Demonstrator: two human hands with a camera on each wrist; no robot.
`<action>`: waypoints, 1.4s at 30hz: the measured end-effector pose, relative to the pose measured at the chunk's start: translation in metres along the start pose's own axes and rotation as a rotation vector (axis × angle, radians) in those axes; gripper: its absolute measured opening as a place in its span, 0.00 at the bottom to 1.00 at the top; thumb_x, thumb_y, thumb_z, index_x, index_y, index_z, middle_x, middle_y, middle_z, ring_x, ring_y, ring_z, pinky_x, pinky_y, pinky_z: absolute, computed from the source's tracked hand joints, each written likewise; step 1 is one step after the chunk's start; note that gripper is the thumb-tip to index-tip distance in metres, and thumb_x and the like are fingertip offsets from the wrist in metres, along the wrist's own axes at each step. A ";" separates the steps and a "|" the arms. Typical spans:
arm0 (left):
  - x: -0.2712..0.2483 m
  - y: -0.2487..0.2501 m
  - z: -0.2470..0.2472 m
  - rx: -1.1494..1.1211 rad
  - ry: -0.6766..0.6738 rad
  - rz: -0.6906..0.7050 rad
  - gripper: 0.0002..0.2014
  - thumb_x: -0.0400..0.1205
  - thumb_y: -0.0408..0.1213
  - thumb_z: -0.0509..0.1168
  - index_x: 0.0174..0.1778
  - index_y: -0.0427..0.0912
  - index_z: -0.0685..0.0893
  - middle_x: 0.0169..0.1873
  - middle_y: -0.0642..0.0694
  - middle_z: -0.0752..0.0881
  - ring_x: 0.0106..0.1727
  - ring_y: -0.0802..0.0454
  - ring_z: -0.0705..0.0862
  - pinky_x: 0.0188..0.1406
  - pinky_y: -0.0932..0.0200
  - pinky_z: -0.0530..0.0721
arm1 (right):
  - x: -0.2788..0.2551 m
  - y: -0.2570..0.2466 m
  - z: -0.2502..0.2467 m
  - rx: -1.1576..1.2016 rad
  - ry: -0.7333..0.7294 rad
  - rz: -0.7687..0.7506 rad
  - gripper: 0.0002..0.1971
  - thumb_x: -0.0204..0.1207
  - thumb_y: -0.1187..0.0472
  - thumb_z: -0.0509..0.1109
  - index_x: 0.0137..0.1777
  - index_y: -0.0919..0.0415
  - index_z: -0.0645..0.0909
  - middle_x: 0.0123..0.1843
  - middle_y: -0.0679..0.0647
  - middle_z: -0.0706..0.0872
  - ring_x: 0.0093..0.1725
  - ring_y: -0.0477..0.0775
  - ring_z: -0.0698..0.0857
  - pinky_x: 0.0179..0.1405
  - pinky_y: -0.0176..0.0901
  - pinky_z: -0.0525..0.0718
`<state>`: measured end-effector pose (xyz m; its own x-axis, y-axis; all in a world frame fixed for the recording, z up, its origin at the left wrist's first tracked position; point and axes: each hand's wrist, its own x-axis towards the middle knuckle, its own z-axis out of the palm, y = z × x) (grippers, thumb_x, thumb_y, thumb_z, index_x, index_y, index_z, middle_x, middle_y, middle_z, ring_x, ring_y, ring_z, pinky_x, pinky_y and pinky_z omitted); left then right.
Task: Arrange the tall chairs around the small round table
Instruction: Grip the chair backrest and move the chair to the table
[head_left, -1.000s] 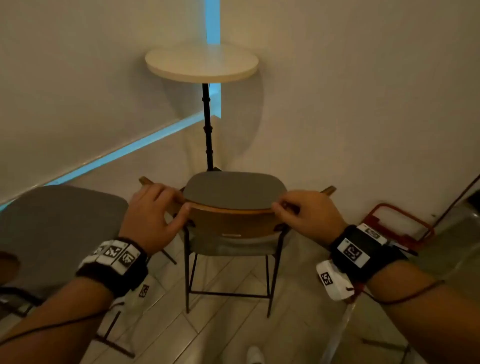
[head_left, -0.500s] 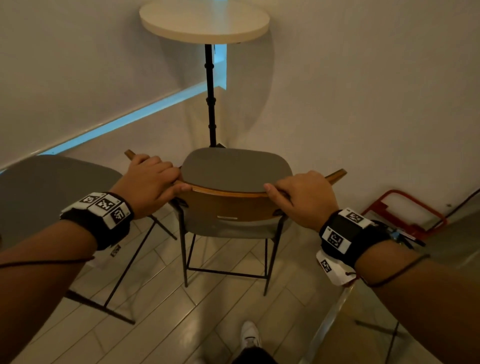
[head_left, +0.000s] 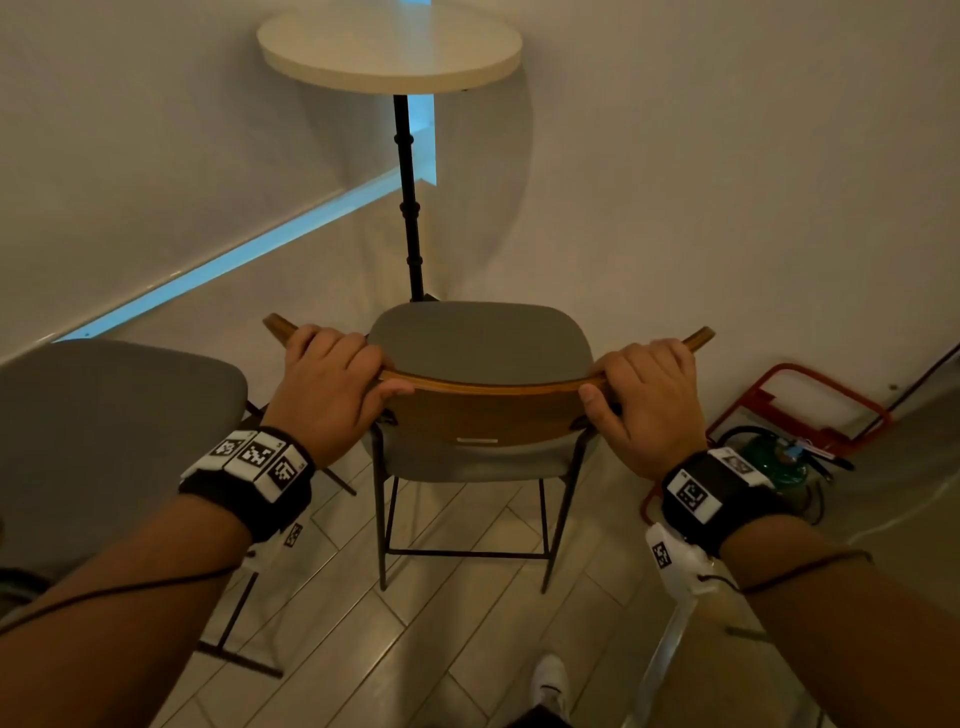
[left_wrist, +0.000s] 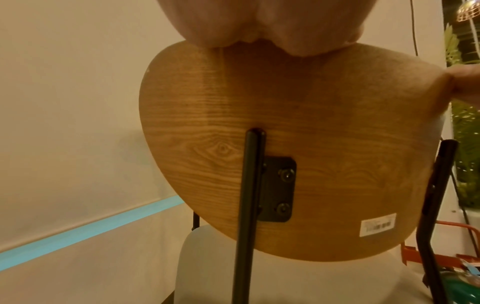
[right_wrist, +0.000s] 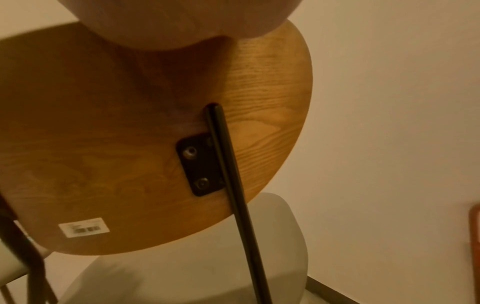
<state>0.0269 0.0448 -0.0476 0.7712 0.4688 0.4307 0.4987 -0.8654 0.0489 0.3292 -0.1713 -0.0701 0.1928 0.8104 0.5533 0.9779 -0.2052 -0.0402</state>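
A tall chair (head_left: 480, 348) with a grey seat, black legs and a curved wooden backrest (head_left: 488, 415) stands in front of me, facing the small round table (head_left: 389, 47) on its black pole in the corner. My left hand (head_left: 337, 379) grips the backrest's top edge near its left end. My right hand (head_left: 644, 395) grips the same edge near the right end. The wooden back (left_wrist: 285, 144) fills the left wrist view and also the right wrist view (right_wrist: 130, 144). A second tall chair (head_left: 104, 431) with a grey seat stands at my left.
Walls meet close behind the table. A red metal frame (head_left: 810, 400) and a green canister (head_left: 774, 457) sit on the floor at the right wall. My white shoe (head_left: 550, 680) is on the pale plank floor behind the chair.
The chair and both hands on its backrest have moved toward the table, which now looks closer. The chair at the left has slid back in the view.
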 end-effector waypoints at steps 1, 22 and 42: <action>0.003 0.000 0.002 0.000 -0.006 -0.004 0.27 0.87 0.61 0.46 0.44 0.46 0.82 0.42 0.48 0.82 0.47 0.43 0.78 0.64 0.41 0.67 | 0.002 0.003 0.002 0.000 0.006 0.000 0.30 0.90 0.37 0.47 0.45 0.57 0.82 0.42 0.53 0.83 0.45 0.61 0.79 0.64 0.59 0.71; 0.129 0.113 0.071 0.064 0.026 -0.291 0.24 0.86 0.63 0.48 0.41 0.49 0.78 0.40 0.50 0.80 0.45 0.51 0.69 0.60 0.47 0.61 | 0.125 0.216 0.049 0.140 -0.171 -0.278 0.26 0.88 0.36 0.50 0.46 0.55 0.80 0.40 0.52 0.80 0.43 0.58 0.76 0.59 0.46 0.59; 0.236 0.112 0.132 0.185 0.122 -0.399 0.25 0.86 0.63 0.49 0.38 0.48 0.80 0.37 0.49 0.82 0.41 0.45 0.77 0.57 0.44 0.66 | 0.255 0.308 0.130 0.240 -0.189 -0.457 0.23 0.89 0.39 0.54 0.46 0.54 0.81 0.41 0.51 0.80 0.43 0.58 0.77 0.56 0.57 0.73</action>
<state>0.3165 0.0817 -0.0593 0.4578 0.7250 0.5146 0.8181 -0.5701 0.0756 0.6899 0.0429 -0.0495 -0.2662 0.8768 0.4003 0.9522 0.3037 -0.0319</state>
